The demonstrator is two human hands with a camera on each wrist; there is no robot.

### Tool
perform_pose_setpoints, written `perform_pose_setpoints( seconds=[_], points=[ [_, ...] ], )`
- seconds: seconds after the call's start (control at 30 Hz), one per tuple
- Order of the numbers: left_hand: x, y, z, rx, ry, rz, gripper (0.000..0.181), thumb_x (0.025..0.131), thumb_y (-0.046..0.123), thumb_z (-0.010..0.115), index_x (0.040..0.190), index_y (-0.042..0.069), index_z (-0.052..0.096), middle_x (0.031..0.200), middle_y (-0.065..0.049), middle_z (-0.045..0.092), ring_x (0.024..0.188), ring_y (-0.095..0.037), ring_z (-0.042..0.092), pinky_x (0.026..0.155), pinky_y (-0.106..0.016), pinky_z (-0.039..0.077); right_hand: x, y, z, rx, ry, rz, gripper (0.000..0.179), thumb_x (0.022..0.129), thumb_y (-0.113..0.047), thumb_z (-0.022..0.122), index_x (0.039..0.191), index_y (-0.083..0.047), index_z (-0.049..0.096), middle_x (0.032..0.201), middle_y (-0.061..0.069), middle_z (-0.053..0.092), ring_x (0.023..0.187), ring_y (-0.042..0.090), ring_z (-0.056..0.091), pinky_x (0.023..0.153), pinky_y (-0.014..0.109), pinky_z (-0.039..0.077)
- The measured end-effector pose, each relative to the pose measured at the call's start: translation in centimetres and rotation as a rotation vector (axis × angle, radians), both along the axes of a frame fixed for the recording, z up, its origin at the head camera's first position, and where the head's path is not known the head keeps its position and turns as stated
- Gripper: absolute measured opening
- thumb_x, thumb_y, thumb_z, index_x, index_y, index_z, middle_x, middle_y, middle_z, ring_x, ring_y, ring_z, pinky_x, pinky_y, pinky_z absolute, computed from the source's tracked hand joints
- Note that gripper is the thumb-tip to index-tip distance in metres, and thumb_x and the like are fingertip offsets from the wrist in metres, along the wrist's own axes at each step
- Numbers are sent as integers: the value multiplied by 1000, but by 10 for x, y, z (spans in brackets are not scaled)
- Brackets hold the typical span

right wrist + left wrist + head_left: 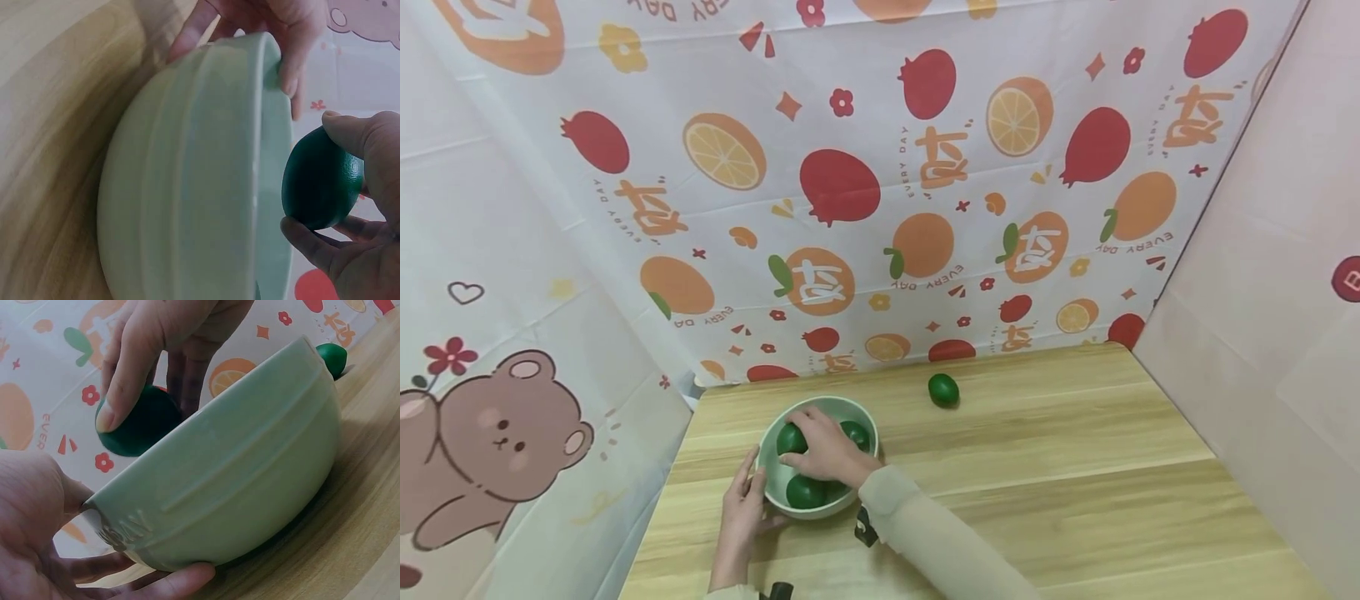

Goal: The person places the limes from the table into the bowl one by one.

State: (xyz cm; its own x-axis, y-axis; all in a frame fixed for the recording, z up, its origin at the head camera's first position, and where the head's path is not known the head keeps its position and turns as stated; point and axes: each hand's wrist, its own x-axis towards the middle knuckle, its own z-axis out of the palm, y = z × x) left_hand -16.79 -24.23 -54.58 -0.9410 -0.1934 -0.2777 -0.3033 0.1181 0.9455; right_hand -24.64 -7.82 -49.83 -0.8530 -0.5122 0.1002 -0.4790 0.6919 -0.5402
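A pale green bowl (250, 469) with ridged sides stands on the wooden table. My left hand (742, 508) grips its left side, thumb over the rim and fingers against the outer wall. In my right hand (829, 448) is a glossy dark green lime (322, 179), pinched between thumb and fingers. That lime shows above the rim in both wrist views. Inside the bowl lie a lime (807, 492) at the near side and another lime (854, 435) at the right. My right hand and wrist partly cover the bowl's contents.
One more green lime (943, 390) lies on the wooden table (1060, 467), right of the bowl near the back edge. A fruit-print curtain (880, 108) hangs behind the table. Pale sheets, one with a printed bear (505, 450), flank both sides.
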Motion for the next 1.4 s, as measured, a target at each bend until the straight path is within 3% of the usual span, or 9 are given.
perform_pose_setpoints(
  seconds=[0.57, 1.4],
  points=[
    [-1, -2, 1, -19, -1, 0, 57, 111, 41, 31, 164, 36, 9, 158, -32, 32, 140, -53, 46, 86, -46, 70, 5, -16, -13, 135, -12, 32, 61, 93, -53, 69, 146, -35, 47, 147, -7, 51, 121, 8, 59, 102, 32, 62],
    [-3, -2, 0, -4, -11, -1, 57, 111, 43, 32, 163, 40, 9, 162, -30, 28, 143, -54, 40, 86, -48, 69, -1, -22, -26, 184, -17, 4, 62, 92, -56, 68, 147, -34, 48, 147, -6, 53, 125, 10, 60, 111, 39, 57]
  ],
)
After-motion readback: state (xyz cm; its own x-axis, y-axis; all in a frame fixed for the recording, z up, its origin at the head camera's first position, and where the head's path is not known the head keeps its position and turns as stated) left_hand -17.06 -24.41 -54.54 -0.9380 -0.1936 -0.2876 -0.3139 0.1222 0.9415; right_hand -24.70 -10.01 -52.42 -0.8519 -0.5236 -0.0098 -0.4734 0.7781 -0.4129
